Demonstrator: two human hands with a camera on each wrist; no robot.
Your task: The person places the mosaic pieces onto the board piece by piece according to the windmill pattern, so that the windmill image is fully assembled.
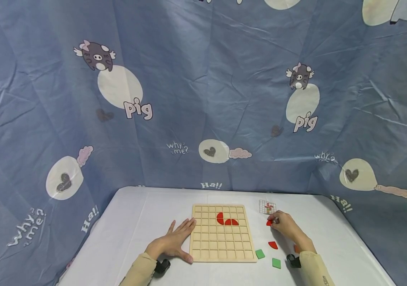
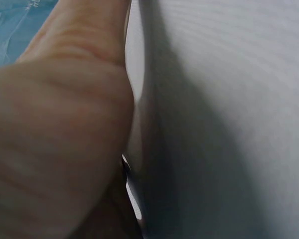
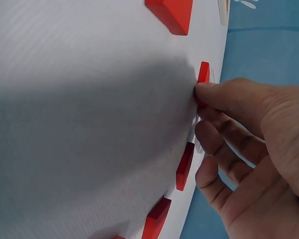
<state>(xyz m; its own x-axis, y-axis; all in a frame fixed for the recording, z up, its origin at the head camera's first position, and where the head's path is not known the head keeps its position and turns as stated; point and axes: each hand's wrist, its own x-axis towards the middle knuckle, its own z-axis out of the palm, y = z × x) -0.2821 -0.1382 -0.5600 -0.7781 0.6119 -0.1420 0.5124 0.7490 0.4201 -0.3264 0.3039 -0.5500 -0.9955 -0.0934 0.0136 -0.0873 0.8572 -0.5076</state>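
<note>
Fingers [image 3: 229, 94] of right hand [image 1: 285, 227] clamp red piece [image 3: 204, 71] near picture card [image 1: 268, 207], right of grid board [image 1: 222, 246], we note. Left hand [image 1: 172, 241] we see with fingers apart, touching board's left edge

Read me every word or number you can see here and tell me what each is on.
"pig": twice on the blue backdrop.
"why me?": backdrop, left and centre; the right-hand one is creased, partly unclear.
"Ha!!": backdrop, several times.
Right sleeve: lettering too small to read.
Left wrist view: backdrop lettering too blurred.
</note>
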